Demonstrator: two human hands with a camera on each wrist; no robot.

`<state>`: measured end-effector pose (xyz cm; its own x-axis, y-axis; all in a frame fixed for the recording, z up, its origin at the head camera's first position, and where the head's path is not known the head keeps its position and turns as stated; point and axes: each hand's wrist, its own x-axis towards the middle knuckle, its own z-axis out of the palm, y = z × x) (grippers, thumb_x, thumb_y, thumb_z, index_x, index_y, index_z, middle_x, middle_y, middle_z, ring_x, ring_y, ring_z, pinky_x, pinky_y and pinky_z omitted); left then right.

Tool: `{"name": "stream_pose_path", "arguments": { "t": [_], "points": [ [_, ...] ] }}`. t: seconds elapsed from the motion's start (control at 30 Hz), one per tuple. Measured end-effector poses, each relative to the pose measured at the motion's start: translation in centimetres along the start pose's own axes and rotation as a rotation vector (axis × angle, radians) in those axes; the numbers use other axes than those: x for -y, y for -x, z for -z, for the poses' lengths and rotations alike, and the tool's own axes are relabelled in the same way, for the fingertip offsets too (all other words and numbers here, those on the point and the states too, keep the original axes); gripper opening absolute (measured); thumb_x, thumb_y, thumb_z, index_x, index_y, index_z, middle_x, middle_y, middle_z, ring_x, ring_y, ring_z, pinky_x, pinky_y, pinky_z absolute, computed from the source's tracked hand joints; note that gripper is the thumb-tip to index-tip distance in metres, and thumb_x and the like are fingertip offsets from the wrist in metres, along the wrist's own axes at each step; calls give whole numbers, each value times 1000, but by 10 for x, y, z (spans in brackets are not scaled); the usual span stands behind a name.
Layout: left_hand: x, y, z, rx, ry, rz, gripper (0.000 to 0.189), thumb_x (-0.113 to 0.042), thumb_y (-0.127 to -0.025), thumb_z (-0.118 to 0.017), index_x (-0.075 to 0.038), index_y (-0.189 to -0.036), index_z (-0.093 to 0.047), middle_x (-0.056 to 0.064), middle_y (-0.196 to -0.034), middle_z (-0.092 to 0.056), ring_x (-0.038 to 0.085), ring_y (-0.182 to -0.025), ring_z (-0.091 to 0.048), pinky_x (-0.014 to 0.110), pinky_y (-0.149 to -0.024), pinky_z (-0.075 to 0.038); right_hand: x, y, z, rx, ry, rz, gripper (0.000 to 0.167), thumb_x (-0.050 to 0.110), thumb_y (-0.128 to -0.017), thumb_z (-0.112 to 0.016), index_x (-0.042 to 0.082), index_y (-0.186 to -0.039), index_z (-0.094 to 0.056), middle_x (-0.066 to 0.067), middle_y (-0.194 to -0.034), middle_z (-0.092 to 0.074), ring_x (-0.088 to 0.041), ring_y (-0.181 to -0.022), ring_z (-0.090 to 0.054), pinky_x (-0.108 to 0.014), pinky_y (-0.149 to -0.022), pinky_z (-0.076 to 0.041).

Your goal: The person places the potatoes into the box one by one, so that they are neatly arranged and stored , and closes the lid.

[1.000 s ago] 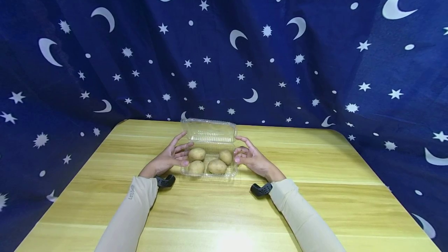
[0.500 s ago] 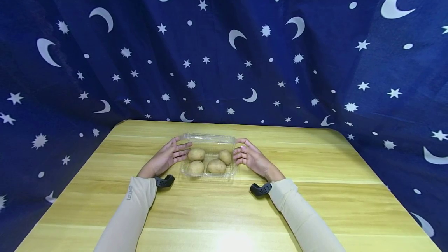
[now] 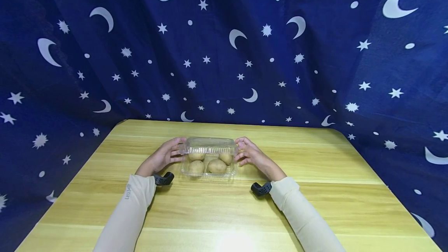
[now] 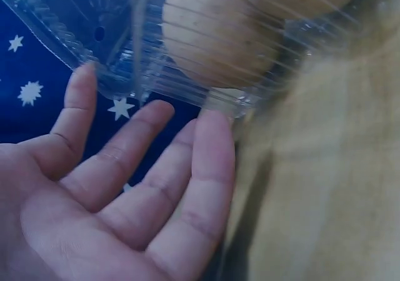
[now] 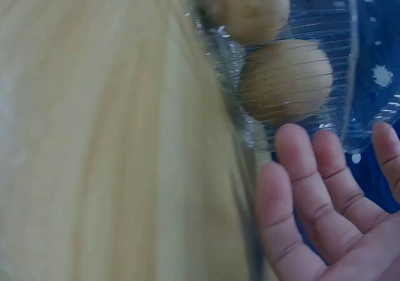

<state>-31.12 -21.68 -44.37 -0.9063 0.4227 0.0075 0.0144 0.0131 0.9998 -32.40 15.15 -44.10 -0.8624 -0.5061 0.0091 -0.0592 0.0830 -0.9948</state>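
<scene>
A clear plastic clamshell box (image 3: 209,175) rests on the table, with several potatoes in its base; one potato (image 3: 216,166) is at the front right, another (image 3: 196,167) at the front left. Its hinged lid (image 3: 210,142) leans forward, partly lowered over the back potatoes. My left hand (image 3: 161,158) is at the box's left side, fingers extended; in the left wrist view one fingertip (image 4: 84,81) touches the lid's edge. On the other side, my right hand (image 3: 255,158) mirrors it with extended fingers (image 5: 295,145) close to the box wall; whether they touch it I cannot tell.
The box stands toward the back of a light wooden table (image 3: 224,209). Behind it hangs a dark blue curtain (image 3: 210,42) with moons and stars. A black band (image 3: 163,179) is on the left wrist and another black band (image 3: 261,189) on the right.
The lid has swung from standing upright at the back down and forward over the rear potatoes. Both hands stay beside the box, their fingers following the lid down. The potatoes have not moved.
</scene>
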Motion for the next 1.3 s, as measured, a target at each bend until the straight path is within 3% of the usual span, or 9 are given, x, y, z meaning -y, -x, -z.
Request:
{"name": "stream_pose_path", "arguments": {
  "t": [0.1,0.2,0.4,0.6,0.8,0.87,0.97,1.13,1.3],
  "points": [
    [-5,1,0,8,-28,9,69,-30,-112,-40,15,-162,-24,36,-167,-27,15,-123,-58,38,-108,-53,4,2,0,21,23,-14,48,31,-110,-53,-1,-142,-40,-17,-122,-57,-23,-97,-67,-35,-80,-60],
    [-8,1,1,16,-47,32,70,-25,-110,-51,13,-162,-25,36,-167,-28,17,-124,-58,34,-103,-54,8,4,1,42,29,-14,52,30,-107,-59,-1,-143,-39,-20,-123,-57,-25,-98,-66,-37,-81,-61],
    [-11,2,8,86,-40,54,96,-23,-103,-74,4,-169,-11,40,-170,-17,21,-120,-61,28,-90,-58,7,5,2,71,23,-20,58,25,-104,-66,-1,-146,-34,-19,-124,-53,-26,-99,-65,-39,-82,-61],
    [-13,7,10,163,-74,71,102,-18,-99,-78,-1,-172,-8,38,-173,-10,18,-107,-63,24,-73,-55,8,6,1,97,7,-54,85,12,-96,-72,6,-164,-21,-15,-120,-50,-23,-92,-65,-37,-77,-62],
    [-14,8,9,223,-100,109,108,-15,-96,-81,-6,-174,-6,41,-171,-9,10,-71,-49,22,-62,-45,6,5,4,201,35,-83,105,10,-93,-75,13,-174,-7,-10,-108,-53,-22,-79,-63,-35,-70,-61],
    [-14,9,10,235,-112,120,111,-17,-95,-82,-8,-174,-5,41,-171,-9,12,-70,-45,23,-61,-43,5,5,4,228,52,-107,109,11,-93,-77,16,-174,-4,-8,-100,-56,-21,-75,-63,-32,-66,-60],
    [-12,9,12,242,-148,125,113,-18,-94,-84,-10,-174,-5,41,-168,-16,16,-78,-50,23,-61,-45,4,4,4,248,91,-139,113,13,-93,-79,19,-175,-1,-6,-88,-60,-18,-65,-62,-29,-60,-56],
    [-10,9,13,257,-193,102,117,-19,-93,-87,-13,-175,-3,35,-146,-43,17,-79,-56,25,-62,-51,3,5,3,266,123,-147,117,14,-93,-79,21,-174,4,-5,-78,-66,-16,-58,-60,-27,-56,-52],
    [-9,8,14,280,-227,94,120,-20,-92,-88,-12,-174,-1,15,-112,-56,14,-74,-55,25,-61,-51,1,7,2,298,93,-144,124,15,-93,-81,23,-174,12,-12,-88,-77,-17,-62,-65,-29,-59,-56]
  ]
}}
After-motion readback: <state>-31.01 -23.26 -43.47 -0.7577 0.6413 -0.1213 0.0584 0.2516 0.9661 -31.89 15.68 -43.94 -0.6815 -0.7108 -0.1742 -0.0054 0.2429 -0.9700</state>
